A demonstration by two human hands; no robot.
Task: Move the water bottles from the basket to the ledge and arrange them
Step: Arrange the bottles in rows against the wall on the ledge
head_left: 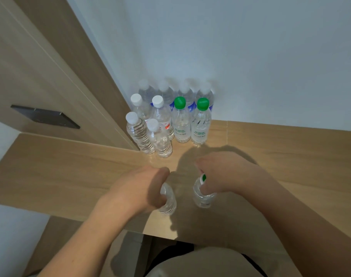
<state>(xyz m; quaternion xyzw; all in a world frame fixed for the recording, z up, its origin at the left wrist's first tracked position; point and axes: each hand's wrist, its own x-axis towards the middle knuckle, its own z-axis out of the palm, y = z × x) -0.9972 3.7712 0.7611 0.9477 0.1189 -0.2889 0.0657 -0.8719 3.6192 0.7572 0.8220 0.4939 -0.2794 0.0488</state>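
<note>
Just one head cam, looking steeply down and forward from close above the ledge (70,166), toward its far corner.

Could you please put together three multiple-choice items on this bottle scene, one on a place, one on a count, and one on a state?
1. Where do the bottles already set down stand on the ledge?
A. in the corner where the wall meets the wooden panel
B. along the near edge
C. at the far right end

2. How many of the standing bottles have green caps?
A. none
B. two
C. four

3. What is the left hand doing?
A. resting flat on the ledge
B. hanging free of any bottle
C. gripping a clear bottle

Answers:
1 A, the group crowds the back corner.
2 B, one green-capped bottle stands beside the other green-capped bottle, and the rest have white caps.
3 C, its fingers wrap the ribbed bottle, while the right hand holds the green-and-white-topped bottle.
</note>
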